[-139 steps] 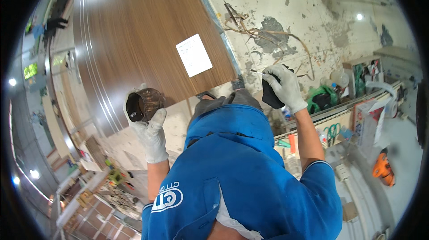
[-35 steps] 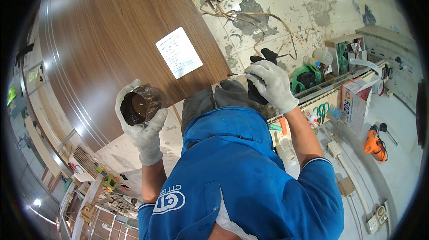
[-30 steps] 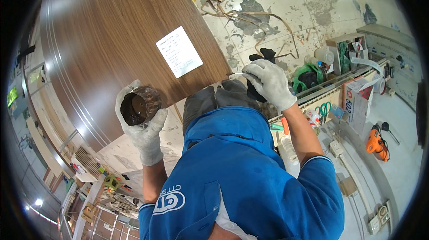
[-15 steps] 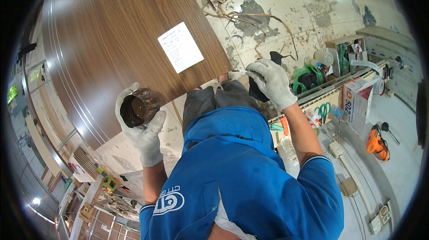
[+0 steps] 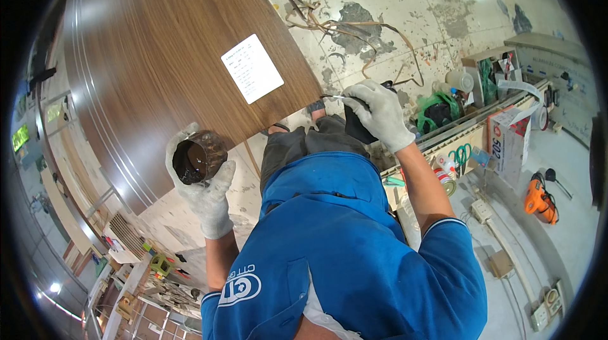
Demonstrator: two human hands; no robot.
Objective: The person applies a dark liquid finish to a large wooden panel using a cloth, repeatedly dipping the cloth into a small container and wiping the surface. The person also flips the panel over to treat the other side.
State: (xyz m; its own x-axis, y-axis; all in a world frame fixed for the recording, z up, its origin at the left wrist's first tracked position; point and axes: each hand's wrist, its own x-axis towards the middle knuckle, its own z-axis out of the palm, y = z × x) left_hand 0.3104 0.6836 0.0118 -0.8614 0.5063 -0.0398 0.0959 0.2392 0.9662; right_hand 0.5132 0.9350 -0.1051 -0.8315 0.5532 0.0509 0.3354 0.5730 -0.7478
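My left hand, in a light grey work glove, wraps round a dark brown-stained cup with brown liquid inside. The cup is tilted so its mouth shows. My gloved right hand pinches a thin brush with a pale shaft and a dark tip. That tip is at the near right corner of a brown wood-grain panel; whether it touches cannot be made out. A black cloth-like piece shows under the right hand; whether it is held is unclear. A white printed sheet lies on the panel.
Brown straps lie on the stained floor beyond the panel. To the right, a long rack carries a green bag, boxes and tape. An orange power tool lies at far right. Frames and tools crowd the lower left.
My right hand and the brush have shifted slightly left, with the tip still by the panel's corner. The left hand keeps its hold on the cup. The view has shifted a little.
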